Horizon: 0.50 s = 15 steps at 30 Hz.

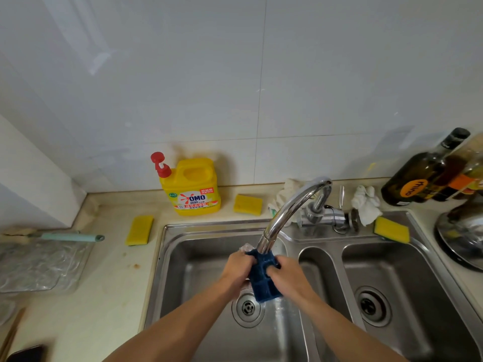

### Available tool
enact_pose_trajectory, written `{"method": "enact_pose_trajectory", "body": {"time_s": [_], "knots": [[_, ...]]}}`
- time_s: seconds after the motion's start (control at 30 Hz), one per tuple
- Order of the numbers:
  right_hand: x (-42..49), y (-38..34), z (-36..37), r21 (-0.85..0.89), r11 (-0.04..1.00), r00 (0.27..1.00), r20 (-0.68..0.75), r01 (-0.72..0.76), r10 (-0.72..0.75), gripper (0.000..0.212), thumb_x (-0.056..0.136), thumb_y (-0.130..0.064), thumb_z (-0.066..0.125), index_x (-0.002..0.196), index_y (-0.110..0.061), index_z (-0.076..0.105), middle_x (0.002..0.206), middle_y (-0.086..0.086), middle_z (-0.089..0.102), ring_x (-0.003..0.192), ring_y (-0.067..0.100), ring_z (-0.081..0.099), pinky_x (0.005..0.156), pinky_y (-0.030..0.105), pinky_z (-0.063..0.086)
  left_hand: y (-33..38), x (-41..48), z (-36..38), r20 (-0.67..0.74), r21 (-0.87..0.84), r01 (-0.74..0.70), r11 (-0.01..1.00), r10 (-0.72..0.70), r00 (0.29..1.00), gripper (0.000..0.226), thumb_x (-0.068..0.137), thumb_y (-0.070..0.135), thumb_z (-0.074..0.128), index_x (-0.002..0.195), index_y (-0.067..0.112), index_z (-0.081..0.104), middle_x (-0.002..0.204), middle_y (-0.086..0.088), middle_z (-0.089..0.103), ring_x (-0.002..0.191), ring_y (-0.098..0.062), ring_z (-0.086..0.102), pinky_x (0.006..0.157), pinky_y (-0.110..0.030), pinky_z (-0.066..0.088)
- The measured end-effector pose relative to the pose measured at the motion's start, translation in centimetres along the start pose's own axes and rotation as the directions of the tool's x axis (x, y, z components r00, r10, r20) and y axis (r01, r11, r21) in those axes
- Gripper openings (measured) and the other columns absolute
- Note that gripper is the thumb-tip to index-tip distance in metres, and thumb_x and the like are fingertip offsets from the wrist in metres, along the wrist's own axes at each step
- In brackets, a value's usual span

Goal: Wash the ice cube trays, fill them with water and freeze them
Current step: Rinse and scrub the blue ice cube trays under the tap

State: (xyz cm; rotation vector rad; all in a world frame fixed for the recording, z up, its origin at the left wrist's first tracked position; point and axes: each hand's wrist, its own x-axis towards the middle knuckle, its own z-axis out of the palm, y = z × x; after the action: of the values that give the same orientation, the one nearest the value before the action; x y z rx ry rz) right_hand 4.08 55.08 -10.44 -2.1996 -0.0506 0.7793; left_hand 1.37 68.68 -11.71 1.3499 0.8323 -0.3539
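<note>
A dark blue ice cube tray hangs over the left sink basin, right under the spout of the chrome faucet. My left hand grips its left side and my right hand grips its right side, with fingers pressed into the compartments. Water runs down below the tray toward the drain. Something clear and wet shows just above my left hand; I cannot tell what it is.
A yellow dish soap jug stands on the counter behind the sink. Yellow sponges lie at the left, the back and the right rim. Dark bottles and a steel lid sit at the right. The second basin lies to the right.
</note>
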Motion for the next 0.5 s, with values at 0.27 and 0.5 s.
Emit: {"method": "enact_pose_trajectory", "body": {"time_s": [0.27,0.5], "knots": [[-0.3,0.7,0.2,0.395,0.895,0.977,0.126,-0.206,0.170,0.035,0.100,-0.046,0.062,0.111,-0.013,0.064,0.095,0.012,0.076,0.076,0.026,0.075,0.061,0.033,0.060,0.0,1.2,-0.3,-0.168,0.042,-0.053,0.998,0.060,0.984,0.017,0.093,0.004,0.052,0.098,0.009,0.068,0.091,-0.016,0.074,0.080,-0.026,0.071,0.068,-0.039,0.062],[-0.8,0.7,0.8,0.676,0.592,0.898,0.367,-0.438,0.245,0.059,0.105,-0.059,0.041,0.123,-0.007,0.062,0.113,0.030,0.068,0.085,0.040,0.070,0.070,0.042,0.061,-0.6,0.3,-1.4,-0.150,-0.043,-0.083,0.996,0.076,0.986,0.023,0.097,-0.001,0.047,0.105,0.011,0.064,0.097,-0.014,0.073,0.086,-0.027,0.073,0.060,-0.032,0.062]]}}
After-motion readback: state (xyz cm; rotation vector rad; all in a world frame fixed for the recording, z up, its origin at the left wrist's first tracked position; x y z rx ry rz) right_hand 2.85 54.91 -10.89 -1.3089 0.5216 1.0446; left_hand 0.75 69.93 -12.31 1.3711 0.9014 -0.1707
